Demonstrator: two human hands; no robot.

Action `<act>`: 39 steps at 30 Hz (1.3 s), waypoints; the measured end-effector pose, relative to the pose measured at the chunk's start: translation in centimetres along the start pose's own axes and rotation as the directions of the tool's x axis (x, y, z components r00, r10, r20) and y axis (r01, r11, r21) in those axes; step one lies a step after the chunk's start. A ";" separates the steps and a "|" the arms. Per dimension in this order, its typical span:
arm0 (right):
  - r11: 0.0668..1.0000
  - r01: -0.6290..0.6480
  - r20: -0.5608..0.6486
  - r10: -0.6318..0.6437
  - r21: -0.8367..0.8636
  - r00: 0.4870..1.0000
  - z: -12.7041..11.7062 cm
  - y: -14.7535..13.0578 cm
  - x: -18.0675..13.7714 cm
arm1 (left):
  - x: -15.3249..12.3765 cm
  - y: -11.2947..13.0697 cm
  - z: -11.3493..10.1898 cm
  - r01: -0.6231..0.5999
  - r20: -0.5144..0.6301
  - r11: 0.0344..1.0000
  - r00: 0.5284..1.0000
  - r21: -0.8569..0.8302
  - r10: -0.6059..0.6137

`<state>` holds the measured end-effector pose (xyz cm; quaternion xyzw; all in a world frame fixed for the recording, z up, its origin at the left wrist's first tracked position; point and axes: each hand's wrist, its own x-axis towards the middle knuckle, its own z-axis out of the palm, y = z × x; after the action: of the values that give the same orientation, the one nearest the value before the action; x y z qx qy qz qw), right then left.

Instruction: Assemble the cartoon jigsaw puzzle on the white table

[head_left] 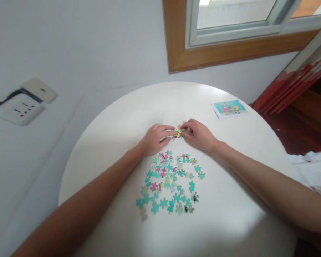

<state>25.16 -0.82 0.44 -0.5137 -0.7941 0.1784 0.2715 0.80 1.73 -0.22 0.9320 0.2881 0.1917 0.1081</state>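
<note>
I have my left hand (158, 138) on the white tabletop (104, 150), fingers stretched onto the left side of a small yellow-and-teal patch (178, 132), thumb spread apart from them. My right hand (198, 135) is at the patch's right side, thumb and fingertips curled to a narrow gap; I can't tell whether they grip a piece. The patch lies between both hands, nearer the tabletop's far edge than its near edge. Loose pieces (163, 203), mostly teal, spread from there toward the near edge. I see a picture card (230, 108) by the far right edge.
</note>
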 end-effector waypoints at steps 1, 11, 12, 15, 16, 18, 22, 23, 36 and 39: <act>1.000 -0.005 0.001 0.005 0.001 1.000 -0.3 -0.3 -0.1 | 0.0 0.1 0.0 -0.005 0.013 1.000 1.000 0.012 0.005; 0.888 0.453 0.575 -0.414 0.084 0.706 -4.5 -10.5 -7.1 | 0.0 0.3 0.0 0.031 0.016 1.000 0.999 -0.004 -0.031; 0.860 0.504 0.583 -0.447 0.073 0.679 -4.3 -11.0 -7.9 | 0.0 0.3 0.0 0.031 0.014 0.999 0.999 -0.010 -0.031; 0.788 0.615 0.615 -0.493 0.016 0.615 -3.1 -11.9 -9.7 | 0.1 0.4 0.0 0.027 0.013 0.999 1.000 -0.026 -0.027; 0.775 0.632 0.630 -0.489 -0.003 0.603 -2.6 -12.0 -10.0 | 0.1 0.4 0.0 0.026 0.013 0.999 1.000 -0.028 -0.026; 0.768 0.639 0.653 -0.461 -0.045 0.601 -1.9 -12.2 -10.4 | 0.1 0.4 0.0 0.023 0.010 0.999 1.000 -0.027 -0.023; 0.768 0.631 0.668 -0.414 -0.107 0.618 -1.4 -12.8 -10.7 | 0.1 0.4 0.0 0.010 0.007 1.000 1.000 -0.023 -0.010; 0.764 0.636 0.669 -0.415 -0.112 0.616 -1.4 -13.0 -10.7 | 0.1 0.4 0.0 0.008 0.007 1.000 1.000 -0.022 -0.008; 0.703 0.661 0.628 -0.395 -0.263 0.670 -0.8 -12.9 -11.1 | 0.1 0.3 0.0 0.008 0.002 1.000 1.000 -0.012 -0.008; 0.729 0.660 0.643 -0.418 -0.184 0.641 -1.9 -12.5 -10.2 | 0.1 0.3 0.1 0.004 0.000 1.000 1.000 -0.011 -0.004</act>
<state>20.71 -15.26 6.44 -0.2142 -0.9738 0.0619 -0.0447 1.06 1.54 -0.18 0.9307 0.2889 0.1933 0.1137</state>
